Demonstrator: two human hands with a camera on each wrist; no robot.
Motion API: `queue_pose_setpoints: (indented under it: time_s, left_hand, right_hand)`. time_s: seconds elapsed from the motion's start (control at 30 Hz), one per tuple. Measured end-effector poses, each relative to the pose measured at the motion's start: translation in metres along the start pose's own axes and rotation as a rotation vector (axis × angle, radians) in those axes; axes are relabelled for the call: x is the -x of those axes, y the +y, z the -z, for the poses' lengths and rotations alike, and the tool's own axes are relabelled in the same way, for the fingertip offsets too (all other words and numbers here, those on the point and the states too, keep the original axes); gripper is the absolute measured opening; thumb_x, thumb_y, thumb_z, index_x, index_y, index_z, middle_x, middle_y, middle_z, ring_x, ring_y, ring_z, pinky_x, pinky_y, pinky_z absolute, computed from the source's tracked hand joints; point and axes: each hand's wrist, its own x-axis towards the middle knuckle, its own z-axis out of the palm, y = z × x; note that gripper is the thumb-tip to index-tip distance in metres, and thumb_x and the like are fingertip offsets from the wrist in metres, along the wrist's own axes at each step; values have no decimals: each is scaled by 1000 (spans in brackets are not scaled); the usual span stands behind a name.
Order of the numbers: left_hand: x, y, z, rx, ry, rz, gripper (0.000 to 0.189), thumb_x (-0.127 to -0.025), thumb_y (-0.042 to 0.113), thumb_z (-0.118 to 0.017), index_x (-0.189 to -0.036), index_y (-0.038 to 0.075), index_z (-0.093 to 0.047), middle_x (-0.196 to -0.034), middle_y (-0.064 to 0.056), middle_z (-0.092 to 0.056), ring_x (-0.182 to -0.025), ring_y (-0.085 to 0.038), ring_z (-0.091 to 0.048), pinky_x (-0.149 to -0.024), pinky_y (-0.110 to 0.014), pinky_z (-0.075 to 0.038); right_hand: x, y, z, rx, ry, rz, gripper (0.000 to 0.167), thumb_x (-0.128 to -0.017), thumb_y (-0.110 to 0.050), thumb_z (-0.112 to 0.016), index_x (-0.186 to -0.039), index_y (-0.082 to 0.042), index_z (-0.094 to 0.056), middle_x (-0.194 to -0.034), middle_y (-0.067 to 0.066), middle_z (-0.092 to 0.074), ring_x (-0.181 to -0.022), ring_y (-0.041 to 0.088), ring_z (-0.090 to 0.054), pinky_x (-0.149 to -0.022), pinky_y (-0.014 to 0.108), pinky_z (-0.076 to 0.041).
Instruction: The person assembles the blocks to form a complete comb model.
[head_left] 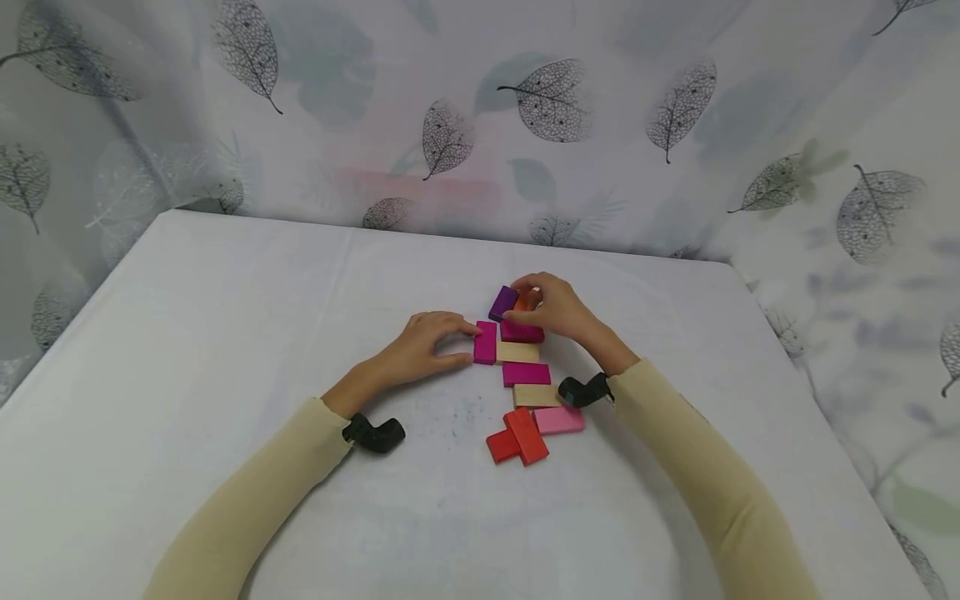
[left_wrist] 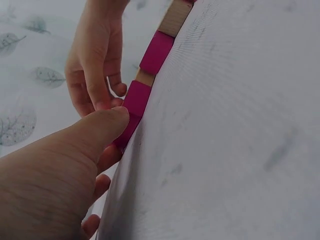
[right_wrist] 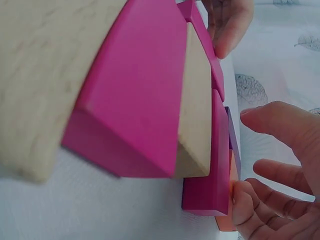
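Observation:
A line of flat wooden blocks lies on the white table. My left hand (head_left: 423,346) grips an upright-lying magenta block (head_left: 486,343) at the row's left side; in the left wrist view its thumb rests on that block (left_wrist: 134,107). At the far end my right hand (head_left: 558,307) curls its fingers about an orange block (head_left: 521,301), which they partly cover. A purple block (head_left: 503,303) lies just left of the orange one, near the right thumb. Directly below these is another magenta block (head_left: 522,332), touching a natural wood block (head_left: 517,353).
Nearer the person, the row continues with a magenta block (head_left: 527,374), a natural wood block (head_left: 536,396) and a pink block (head_left: 558,420). One red block (head_left: 527,436) lies against or across another red block (head_left: 501,447). Leaf-patterned cloth (head_left: 450,100) hangs behind the table.

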Motion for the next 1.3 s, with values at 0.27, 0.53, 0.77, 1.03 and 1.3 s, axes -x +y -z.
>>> queue_pose_setpoints:
  time_s: [0.27, 0.53, 0.77, 1.03, 1.3]
  left_hand:
    - [1, 0, 0, 33, 13, 3, 40, -92, 24, -69, -129, 12, -62, -133, -6, -60, -136, -27, -41, -113, -51, -21]
    - [1, 1, -2, 16, 10, 13, 41, -92, 25, -69, -130, 12, -61, -134, -5, -60, -136, -25, -41, -113, -52, -20]
    - [1, 0, -4, 13, 25, 2, 40, -91, 25, -70, -128, 13, -61, -132, -5, -60, -134, -24, -44, -113, -51, -22]
    - [2, 4, -5, 22, 31, 11, 42, -89, 27, -72, -127, 13, -62, -130, -4, -62, -133, -24, -45, -113, -51, -22]
    - [1, 6, -4, -5, 43, 10, 42, -88, 28, -73, -126, 13, -63, -130, -5, -62, -132, -24, -46, -111, -51, -24]
  right_hand:
    - [-4, 0, -4, 45, 9, 8, 54, -82, -18, -78, -127, 4, -59, -124, 23, -57, -111, 35, -53, -94, 47, -49]
    - [-6, 1, -5, 49, -18, -9, 57, -83, -19, -78, -130, 4, -56, -131, 23, -55, -120, 36, -51, -100, 48, -46]
    - [-8, 0, -6, 47, -25, -24, 56, -84, -19, -76, -130, 5, -56, -130, 24, -55, -121, 36, -50, -101, 47, -46]
    - [-7, -1, -8, 41, -46, -55, 58, -84, -20, -77, -131, 6, -55, -129, 23, -55, -119, 35, -50, -100, 46, -47]
    - [-9, -3, -4, 43, -70, -69, 61, -84, -21, -77, -133, 6, -53, -131, 23, -53, -120, 34, -49, -100, 45, -47]
